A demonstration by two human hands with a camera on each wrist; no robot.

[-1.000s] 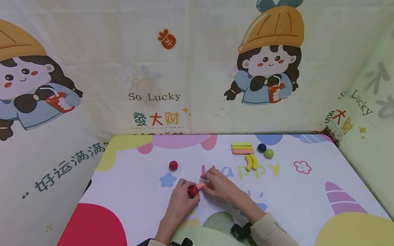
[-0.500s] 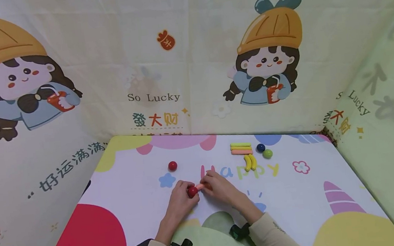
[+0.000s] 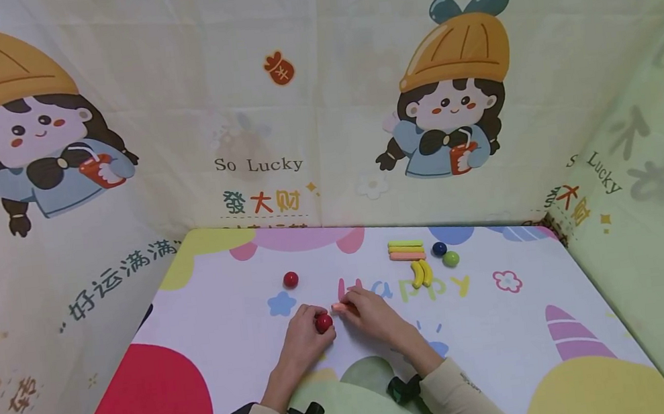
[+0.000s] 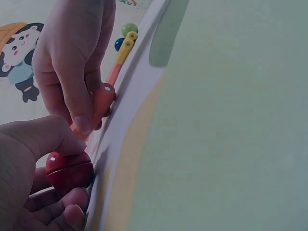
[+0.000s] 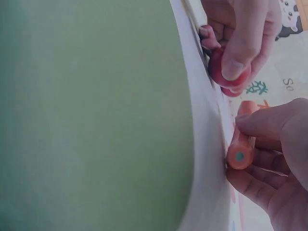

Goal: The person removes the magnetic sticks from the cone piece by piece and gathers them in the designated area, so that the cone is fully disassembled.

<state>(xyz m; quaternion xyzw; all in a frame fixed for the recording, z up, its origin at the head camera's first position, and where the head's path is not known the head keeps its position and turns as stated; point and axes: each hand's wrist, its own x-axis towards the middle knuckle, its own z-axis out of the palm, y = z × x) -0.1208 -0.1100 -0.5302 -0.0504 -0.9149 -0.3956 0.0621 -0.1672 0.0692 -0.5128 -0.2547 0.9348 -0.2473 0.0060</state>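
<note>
My left hand grips a glossy red ball near the middle of the table. A dark line runs around this ball in the left wrist view. To its right, my right hand pinches a short salmon-orange stick between thumb and fingers. In the right wrist view the stick's round end bears a small green dot. A narrow gap separates stick and ball in the head view. Fingers hide part of both things.
A second red ball lies farther back on the left. Back right are stacked-looking coloured sticks, two yellow toy bananas, a dark blue ball and a green ball. A printed cloth wall borders the table's back.
The stick reached to the red ball in the earlier frames; now its end is apart from it. Less of the stick shows beyond my right fingers. The left hand has barely moved.
</note>
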